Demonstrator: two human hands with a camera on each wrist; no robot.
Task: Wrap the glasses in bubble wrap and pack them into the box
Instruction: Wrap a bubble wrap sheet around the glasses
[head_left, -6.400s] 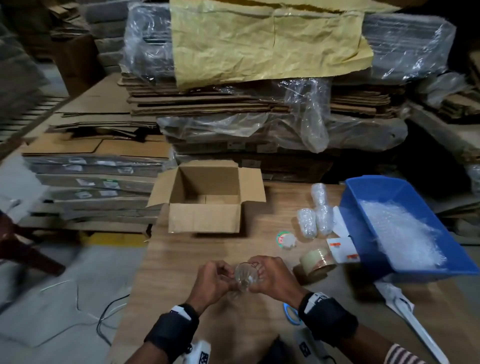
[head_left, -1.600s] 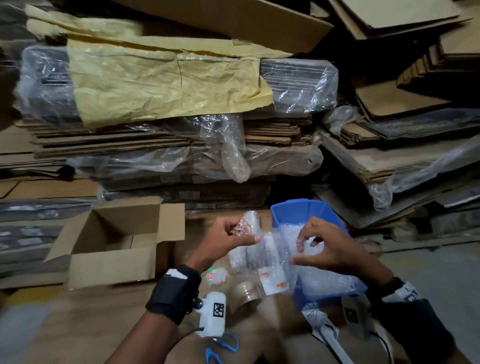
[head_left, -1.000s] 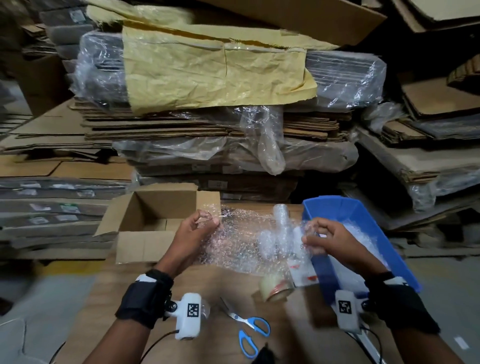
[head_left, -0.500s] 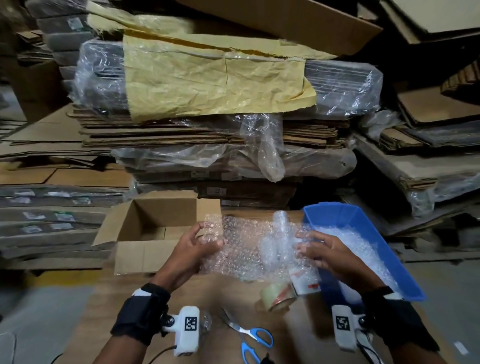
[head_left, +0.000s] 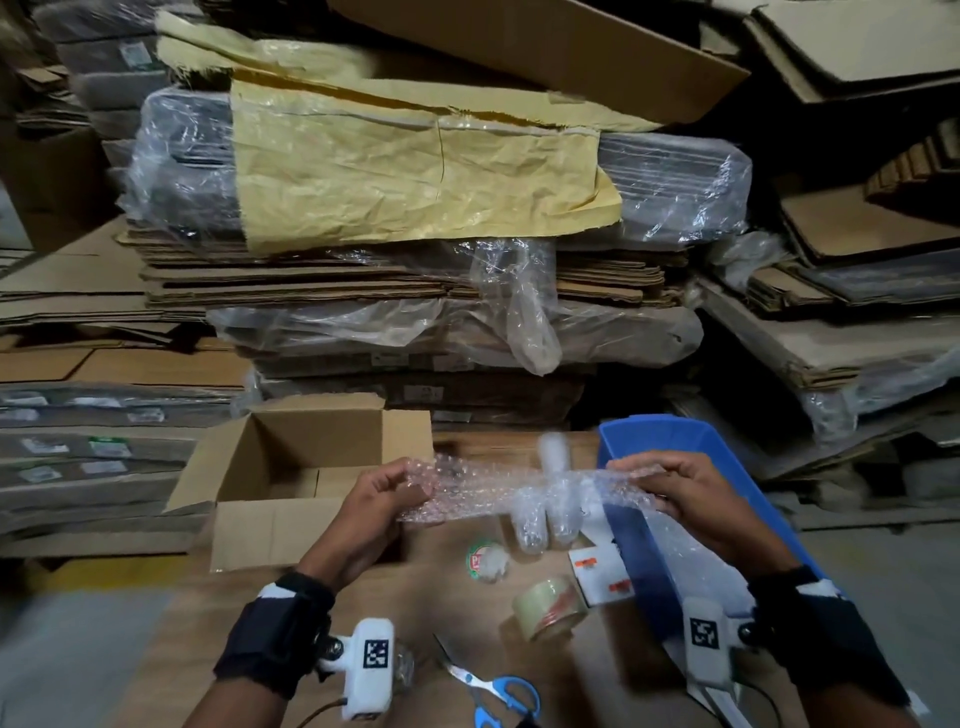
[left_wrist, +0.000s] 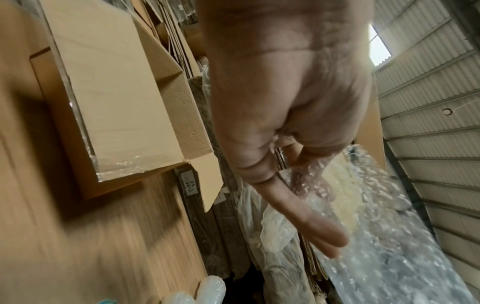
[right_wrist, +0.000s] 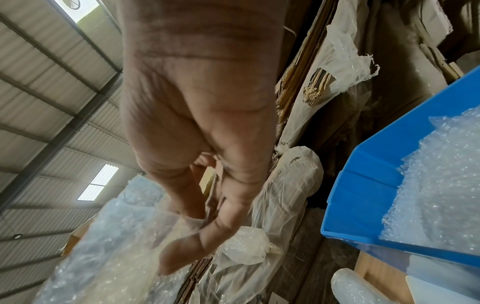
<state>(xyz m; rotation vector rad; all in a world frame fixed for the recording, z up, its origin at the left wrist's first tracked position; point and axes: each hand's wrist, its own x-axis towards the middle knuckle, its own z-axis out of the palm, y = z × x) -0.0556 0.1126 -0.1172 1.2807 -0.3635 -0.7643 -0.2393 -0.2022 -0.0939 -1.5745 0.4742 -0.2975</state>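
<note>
The open box (head_left: 291, 483) sits at the left of the table. The left hand (head_left: 382, 501) pinches one end of the bubble wrap (head_left: 511, 491), the right hand (head_left: 685, 488) pinches the other, and the sheet hangs stretched above the table. It looks light, limp and slippery, so edge pinches suit it. Wrapped glasses (head_left: 545, 522), probably fragile, stand under it beside the blue bin (head_left: 670, 434).
</note>
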